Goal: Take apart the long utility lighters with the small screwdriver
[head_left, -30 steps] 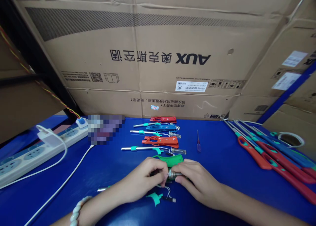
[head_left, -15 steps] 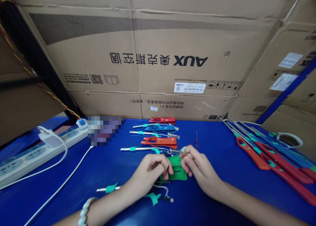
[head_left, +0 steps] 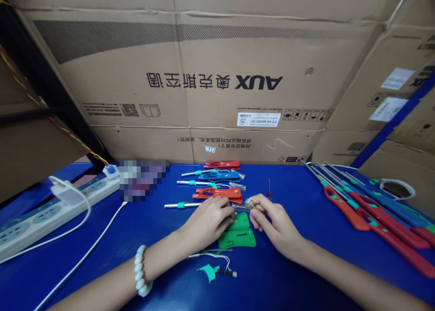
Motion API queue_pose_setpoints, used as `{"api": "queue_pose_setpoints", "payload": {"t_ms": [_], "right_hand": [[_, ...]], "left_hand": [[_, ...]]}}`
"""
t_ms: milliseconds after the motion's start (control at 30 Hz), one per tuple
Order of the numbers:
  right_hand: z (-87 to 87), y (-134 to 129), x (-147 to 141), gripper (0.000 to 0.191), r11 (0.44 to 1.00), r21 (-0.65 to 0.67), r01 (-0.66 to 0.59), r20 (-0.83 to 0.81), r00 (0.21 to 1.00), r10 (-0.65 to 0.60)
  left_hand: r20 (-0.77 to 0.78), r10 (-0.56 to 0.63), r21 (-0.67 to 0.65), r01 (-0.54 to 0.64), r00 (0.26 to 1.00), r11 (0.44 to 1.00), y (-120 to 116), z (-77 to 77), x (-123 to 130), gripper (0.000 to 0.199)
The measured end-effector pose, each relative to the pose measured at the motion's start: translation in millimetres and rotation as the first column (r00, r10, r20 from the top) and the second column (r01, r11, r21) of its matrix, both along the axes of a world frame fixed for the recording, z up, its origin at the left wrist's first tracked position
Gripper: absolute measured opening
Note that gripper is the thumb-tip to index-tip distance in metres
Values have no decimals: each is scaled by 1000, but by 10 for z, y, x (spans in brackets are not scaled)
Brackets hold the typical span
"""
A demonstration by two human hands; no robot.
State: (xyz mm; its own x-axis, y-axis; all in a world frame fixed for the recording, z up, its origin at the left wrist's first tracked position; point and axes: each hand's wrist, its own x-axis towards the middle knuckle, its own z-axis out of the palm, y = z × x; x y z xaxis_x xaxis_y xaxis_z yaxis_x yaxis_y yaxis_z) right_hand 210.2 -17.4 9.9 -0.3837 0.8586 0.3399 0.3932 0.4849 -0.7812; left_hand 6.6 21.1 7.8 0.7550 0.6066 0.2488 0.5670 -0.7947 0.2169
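Observation:
My right hand (head_left: 277,222) is closed, thumb and fingers pinching a small brass-and-pale fitting (head_left: 249,204). Beside it lies a clear lighter tank (head_left: 239,207); whether the two are joined I cannot tell. My left hand (head_left: 210,220) has its fingers curled down at the left end of the green lighter casing halves (head_left: 238,238), fingertips partly hidden, so what they grip is unclear. Below the casing, white wires (head_left: 222,256) run to a small black igniter (head_left: 228,273), beside a teal plastic trigger piece (head_left: 208,272). The left forearm covers part of a metal tube.
Beyond my hands lie red (head_left: 222,165), blue (head_left: 224,175) and orange casings (head_left: 224,194) with metal tubes (head_left: 183,205). A screwdriver (head_left: 269,195) lies behind my right hand. Several long lighters (head_left: 387,225) sit at right, a power strip (head_left: 50,211) at left. Cardboard (head_left: 217,52) stands behind.
My left hand has shifted up and away from me, uncovering more of the green casing. The right hand stays near its place, still pinching the fitting. The view has moved slightly.

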Motion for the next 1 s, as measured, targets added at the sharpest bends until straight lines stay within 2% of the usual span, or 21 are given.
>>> {"api": "queue_pose_setpoints", "payload": {"t_ms": [267, 433, 767, 1000], "right_hand": [[13, 2, 21, 15, 1000, 3, 4, -3, 1000, -4], [13, 0, 23, 15, 1000, 9, 12, 12, 1000, -12], [-20, 10, 26, 16, 999, 29, 23, 35, 999, -25], [-35, 10, 28, 18, 1000, 16, 19, 25, 999, -20]], "left_hand": [[-1, -22, -62, 22, 1000, 998, -7, 73, -167, 3], [-41, -37, -97, 32, 999, 995, 21, 83, -273, 8], [-155, -86, 4, 87, 984, 996, 9, 85, -296, 9], [-136, -83, 69, 93, 987, 993, -42, 113, -271, 6]]}}
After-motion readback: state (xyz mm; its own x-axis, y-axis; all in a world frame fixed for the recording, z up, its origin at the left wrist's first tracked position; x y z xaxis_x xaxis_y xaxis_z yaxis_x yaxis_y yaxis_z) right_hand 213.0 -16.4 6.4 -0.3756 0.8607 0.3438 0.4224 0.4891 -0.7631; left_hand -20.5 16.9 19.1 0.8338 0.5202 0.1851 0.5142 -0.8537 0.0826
